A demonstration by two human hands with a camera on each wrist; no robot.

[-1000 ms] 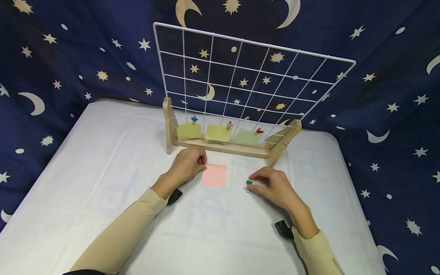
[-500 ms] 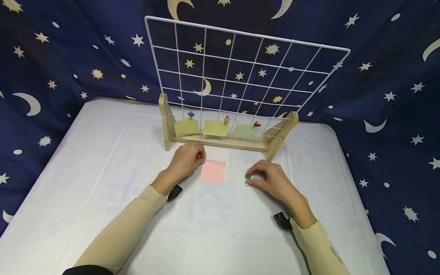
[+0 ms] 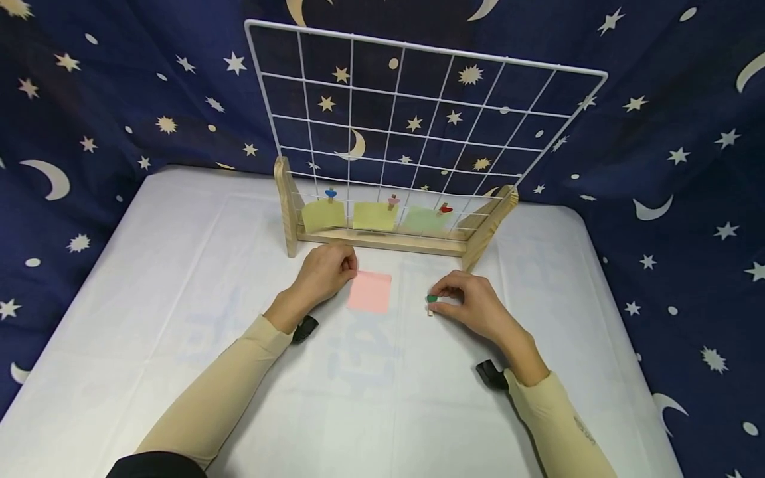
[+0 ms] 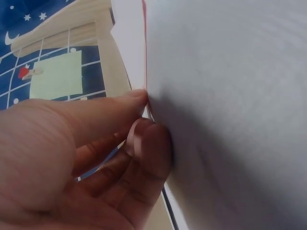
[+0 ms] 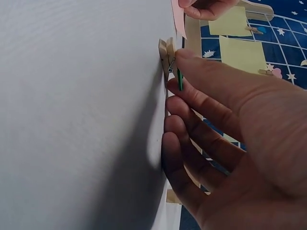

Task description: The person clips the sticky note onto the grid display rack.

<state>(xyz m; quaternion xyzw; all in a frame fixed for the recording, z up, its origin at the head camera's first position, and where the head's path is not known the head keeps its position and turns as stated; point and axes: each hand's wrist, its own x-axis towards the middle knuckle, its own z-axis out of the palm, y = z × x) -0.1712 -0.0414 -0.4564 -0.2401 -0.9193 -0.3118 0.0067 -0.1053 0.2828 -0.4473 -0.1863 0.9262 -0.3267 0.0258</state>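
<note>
A square pink sticky note (image 3: 370, 293) lies on the white-covered table, in front of a white wire grid stand. At its far left corner my left hand (image 3: 325, 272) pinches the edge; in the left wrist view the thumb (image 4: 129, 101) lies against the note's thin edge, fingertips beneath. To the right of the note, my right hand (image 3: 475, 300) pinches a small wooden clothespin with a green heart (image 3: 431, 299) between thumb and index finger. The right wrist view shows the clothespin's wooden end (image 5: 165, 49) sticking out past the thumb, close to the tabletop.
The wire grid (image 3: 424, 106) leans back on a wooden base (image 3: 382, 240). Two yellow notes (image 3: 323, 215) and a pale green note (image 3: 425, 218) hang low on it, under blue, pink and red heart clothespins. A dark starry cloth surrounds the table.
The head view has tilted, so everything sits a little higher in it. The left fingertips have shifted slightly toward the note's far corner. The right hand stays on the clothespin.
</note>
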